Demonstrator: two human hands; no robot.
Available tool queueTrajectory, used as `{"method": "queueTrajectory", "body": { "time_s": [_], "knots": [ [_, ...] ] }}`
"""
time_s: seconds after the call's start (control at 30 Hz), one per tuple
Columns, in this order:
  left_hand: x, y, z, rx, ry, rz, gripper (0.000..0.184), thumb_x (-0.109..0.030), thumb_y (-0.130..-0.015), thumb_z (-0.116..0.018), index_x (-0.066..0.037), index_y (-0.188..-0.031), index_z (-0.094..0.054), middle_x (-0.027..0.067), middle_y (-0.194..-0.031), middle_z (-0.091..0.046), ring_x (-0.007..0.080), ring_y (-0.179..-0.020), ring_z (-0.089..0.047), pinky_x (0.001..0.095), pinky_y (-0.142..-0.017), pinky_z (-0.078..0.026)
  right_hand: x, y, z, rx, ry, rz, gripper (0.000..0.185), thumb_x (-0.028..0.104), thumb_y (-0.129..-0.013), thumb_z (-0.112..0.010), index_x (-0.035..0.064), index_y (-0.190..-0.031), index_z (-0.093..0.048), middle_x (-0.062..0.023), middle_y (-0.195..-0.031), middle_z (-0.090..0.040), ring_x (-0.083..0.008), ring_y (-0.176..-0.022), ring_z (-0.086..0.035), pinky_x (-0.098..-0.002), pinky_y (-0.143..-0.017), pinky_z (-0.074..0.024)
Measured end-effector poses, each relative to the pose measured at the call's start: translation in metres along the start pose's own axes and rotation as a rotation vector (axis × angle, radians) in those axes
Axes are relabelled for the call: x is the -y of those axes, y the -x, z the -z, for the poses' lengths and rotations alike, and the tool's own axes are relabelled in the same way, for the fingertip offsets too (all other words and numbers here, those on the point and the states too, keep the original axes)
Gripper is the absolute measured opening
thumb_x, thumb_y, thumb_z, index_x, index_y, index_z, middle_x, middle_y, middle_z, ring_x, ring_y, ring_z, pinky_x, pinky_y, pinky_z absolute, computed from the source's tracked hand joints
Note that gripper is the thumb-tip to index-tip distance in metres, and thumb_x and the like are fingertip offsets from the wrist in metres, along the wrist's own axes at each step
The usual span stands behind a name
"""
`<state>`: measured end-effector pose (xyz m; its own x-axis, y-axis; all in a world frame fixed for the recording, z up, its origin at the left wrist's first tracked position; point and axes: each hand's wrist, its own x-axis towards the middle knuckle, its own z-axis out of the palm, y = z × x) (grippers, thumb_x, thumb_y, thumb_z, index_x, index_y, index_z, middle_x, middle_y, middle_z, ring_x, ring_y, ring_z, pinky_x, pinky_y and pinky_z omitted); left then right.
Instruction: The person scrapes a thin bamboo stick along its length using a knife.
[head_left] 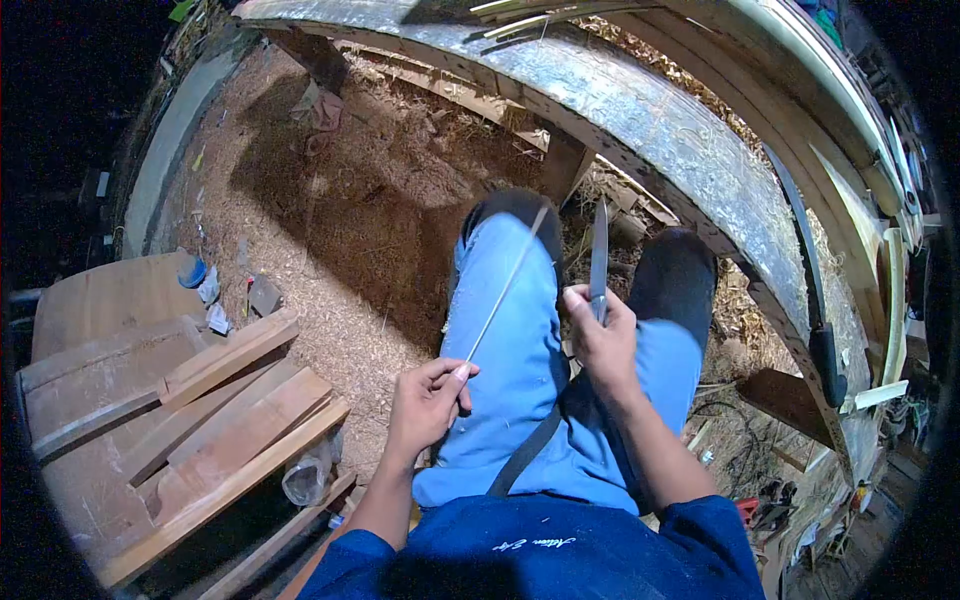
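My left hand (428, 405) pinches the lower end of a thin pale strip (508, 285), which slants up and to the right over my left thigh. Closed round the handle of a knife (599, 250) is my right hand (605, 335), above the gap between my legs. The blade points up and away from me. Strip and knife are apart.
A long curved bench (640, 120) crosses beyond my knees, with thin strips (540, 20) at its far side and a large dark-handled blade (808, 260) at the right. Wooden boards (240, 420) and a clear cup (305, 482) lie at the left. Shavings cover the ground.
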<state>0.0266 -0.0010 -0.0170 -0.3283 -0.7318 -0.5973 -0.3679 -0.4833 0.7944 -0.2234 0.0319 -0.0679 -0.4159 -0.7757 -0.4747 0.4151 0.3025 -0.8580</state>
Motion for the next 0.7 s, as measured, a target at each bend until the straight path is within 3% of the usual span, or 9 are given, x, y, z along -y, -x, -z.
{"method": "queueTrajectory", "body": {
  "time_s": [0.03, 0.07, 0.13, 0.17, 0.27, 0.33, 0.4, 0.5, 0.7],
  "knots": [
    [-0.001, 0.0, 0.004, -0.031, -0.07, -0.019, 0.024, -0.016, -0.107, -0.063, 0.004, -0.113, -0.074, 0.008, -0.073, -0.071, 0.0058, -0.049, -0.054, 0.0215, -0.046, -0.042, 0.006, 0.004, 0.0, -0.048, 0.18, 0.163, 0.017, 0.013, -0.094, -0.08, 0.0021, -0.106, -0.072, 0.0004, -0.07, -0.057, -0.0104, -0.055, -0.054, -0.0247, -0.051, -0.0402],
    [0.001, -0.002, 0.01, -0.035, -0.07, -0.022, 0.024, -0.016, -0.107, -0.063, 0.004, -0.113, -0.074, 0.008, -0.073, -0.071, 0.0058, -0.049, -0.054, 0.0215, -0.046, -0.042, 0.008, -0.001, 0.003, -0.044, 0.179, 0.165, 0.017, 0.013, -0.094, -0.08, 0.0021, -0.106, -0.072, 0.0004, -0.07, -0.057, -0.0104, -0.055, -0.054, -0.0247, -0.051, -0.0402],
    [-0.007, -0.006, 0.022, -0.153, -0.166, -0.176, 0.018, -0.012, -0.101, -0.07, 0.001, -0.11, -0.08, 0.0026, -0.074, -0.072, 0.0045, -0.064, -0.061, 0.0227, -0.057, -0.047, 0.017, -0.016, 0.012, -0.104, 0.631, 1.009, 0.027, 0.008, -0.088, -0.083, 0.0012, -0.112, -0.073, -0.0093, -0.092, -0.064, -0.0188, -0.069, -0.063, -0.0299, -0.062, -0.0514],
    [-0.02, -0.004, 0.029, -0.172, -0.25, -0.153, 0.017, -0.012, -0.098, -0.074, 0.0, -0.108, -0.081, 0.006, -0.079, -0.076, 0.0074, -0.069, -0.067, 0.0248, -0.062, -0.052, 0.024, -0.015, 0.015, -0.103, 0.686, 0.981, 0.037, 0.006, -0.084, -0.084, 0.0047, -0.119, -0.074, -0.0152, -0.112, -0.063, -0.0266, -0.086, -0.07, -0.0352, -0.074, -0.0574],
    [-0.041, -0.01, 0.054, -0.143, -0.418, -0.279, 0.016, -0.01, -0.095, -0.076, 0.0, -0.106, -0.081, 0.0102, -0.083, -0.079, 0.0102, -0.072, -0.07, 0.0272, -0.065, -0.055, 0.043, -0.021, 0.023, 0.143, 0.795, 0.875, 0.045, -0.001, -0.077, -0.081, 0.0101, -0.12, -0.075, -0.0126, -0.119, -0.064, -0.0283, -0.094, -0.074, -0.0385, -0.079, -0.0596],
    [-0.06, -0.016, 0.063, -0.118, -0.442, -0.269, 0.015, -0.009, -0.094, -0.076, 0.0, -0.104, -0.082, 0.0123, -0.086, -0.08, 0.0125, -0.075, -0.073, 0.0292, -0.068, -0.056, 0.038, -0.022, 0.027, 0.175, 0.814, 0.869, 0.047, -0.004, -0.073, -0.079, 0.0098, -0.117, -0.075, -0.0121, -0.117, -0.065, -0.0293, -0.094, -0.074, -0.039, -0.079, -0.0596],
    [-0.072, -0.024, 0.071, -0.1, -0.499, -0.413, 0.014, -0.009, -0.094, -0.076, 0.0, -0.103, -0.081, 0.0123, -0.086, -0.08, 0.0126, -0.075, -0.073, 0.0293, -0.068, -0.056, 0.031, -0.022, 0.032, 0.207, 0.84, 0.863, 0.048, -0.006, -0.069, -0.077, 0.0095, -0.114, -0.075, -0.0115, -0.116, -0.066, -0.0303, -0.093, -0.073, -0.0394, -0.079, -0.0595],
    [-0.09, -0.033, 0.074, -0.111, -0.402, -0.336, 0.014, -0.013, -0.095, -0.077, 0.0, -0.098, -0.081, 0.0059, -0.08, -0.077, 0.0097, -0.069, -0.068, 0.0269, -0.062, -0.052, 0.019, -0.02, 0.037, 0.265, 0.848, 0.792, 0.04, -0.008, -0.063, -0.073, 0.0068, -0.1, -0.072, -0.0109, -0.098, -0.069, -0.0349, -0.09, -0.072, -0.04, -0.077, -0.0587],
    [-0.106, -0.059, 0.056, -0.077, -0.105, -0.4, 0.017, -0.018, -0.099, -0.076, -0.001, -0.097, -0.078, 0.0057, -0.078, -0.075, 0.0074, -0.058, -0.061, 0.0244, -0.053, -0.048, 0.003, -0.016, 0.031, 0.413, 0.768, 0.688, 0.031, -0.008, -0.073, -0.074, 0.0032, -0.101, -0.072, -0.0134, -0.096, -0.07, -0.0348, -0.09, -0.073, -0.0402, -0.077, -0.0584]
  ]
}}
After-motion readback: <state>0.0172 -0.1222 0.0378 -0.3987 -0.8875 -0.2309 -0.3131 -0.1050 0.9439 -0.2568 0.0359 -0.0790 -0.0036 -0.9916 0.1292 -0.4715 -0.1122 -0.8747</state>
